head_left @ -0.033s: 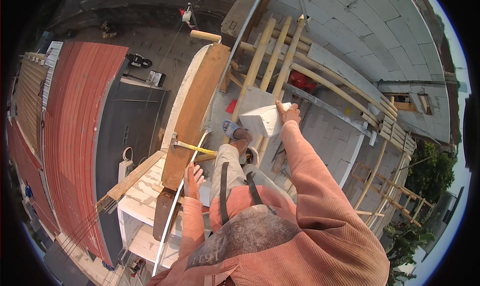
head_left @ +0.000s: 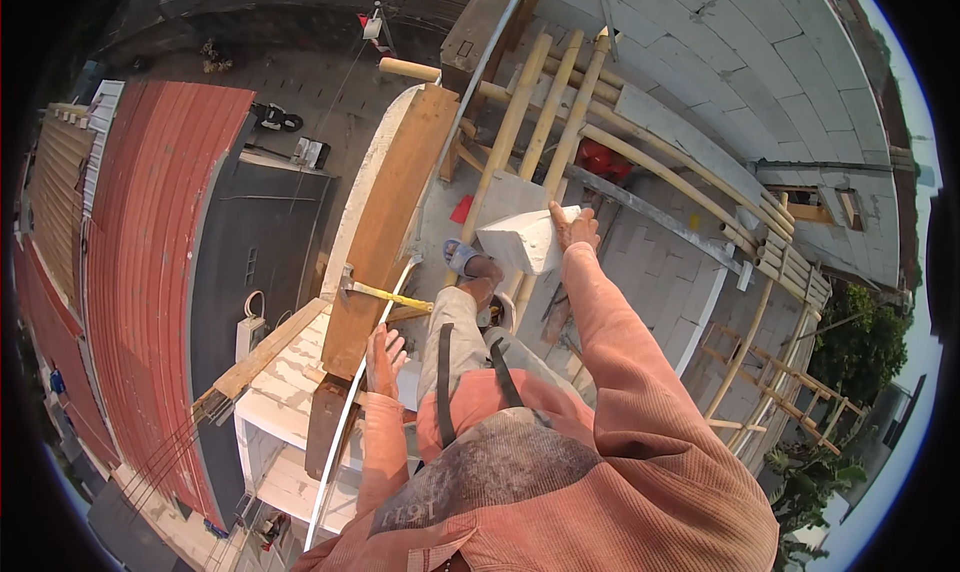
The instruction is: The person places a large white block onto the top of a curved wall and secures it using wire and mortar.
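Note:
My right hand (head_left: 574,226) is closed on the upper right edge of a white aerated-concrete block piece (head_left: 520,242), held out ahead of me above the bamboo poles. My left hand (head_left: 384,360) has its fingers apart and holds nothing. It is beside a long, thin pale metal strip (head_left: 350,402) on the wall's edge; whether it touches the strip I cannot tell. Just ahead of that hand, a hammer with a yellow handle (head_left: 395,297) lies with its head over a brown wooden board (head_left: 385,232).
Bamboo poles (head_left: 525,102) run underfoot, by my sandalled foot (head_left: 460,257). A grey block wall (head_left: 740,52) rises at the far right. A metal beam (head_left: 650,210) crosses on the right. Left, beyond the wall's edge, lie a red corrugated roof (head_left: 150,252) and a street far below.

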The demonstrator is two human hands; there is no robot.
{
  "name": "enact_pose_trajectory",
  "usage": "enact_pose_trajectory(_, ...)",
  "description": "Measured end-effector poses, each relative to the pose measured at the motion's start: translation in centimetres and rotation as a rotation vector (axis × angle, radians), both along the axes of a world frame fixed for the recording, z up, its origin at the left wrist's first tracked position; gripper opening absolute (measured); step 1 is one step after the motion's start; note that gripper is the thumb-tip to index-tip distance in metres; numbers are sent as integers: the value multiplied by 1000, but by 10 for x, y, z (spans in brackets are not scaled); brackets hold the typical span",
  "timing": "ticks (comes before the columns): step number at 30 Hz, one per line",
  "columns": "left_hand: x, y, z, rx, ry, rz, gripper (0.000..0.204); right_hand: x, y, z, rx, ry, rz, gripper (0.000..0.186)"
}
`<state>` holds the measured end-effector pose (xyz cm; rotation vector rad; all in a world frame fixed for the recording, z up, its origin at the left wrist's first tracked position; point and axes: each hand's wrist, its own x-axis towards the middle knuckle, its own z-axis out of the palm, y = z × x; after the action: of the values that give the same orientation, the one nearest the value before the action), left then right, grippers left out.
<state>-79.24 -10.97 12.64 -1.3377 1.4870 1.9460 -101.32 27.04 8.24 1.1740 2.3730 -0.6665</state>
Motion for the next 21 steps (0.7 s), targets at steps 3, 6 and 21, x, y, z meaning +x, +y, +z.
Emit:
enact_pose_trajectory(3, -10, 5, 2, -9, -62, -7, 78, -2, -4, -1, -10, -10, 6, 96)
enact_pose_trajectory(6, -20, 12, 4, -19, -136, -39, 80, -14, -6, 0, -73, -28, 26, 96)
enact_pose_trajectory(21, -104, 57, 11, 52, -201, -130, 82, -33, -10, 9, -71, -162, 1, 94)
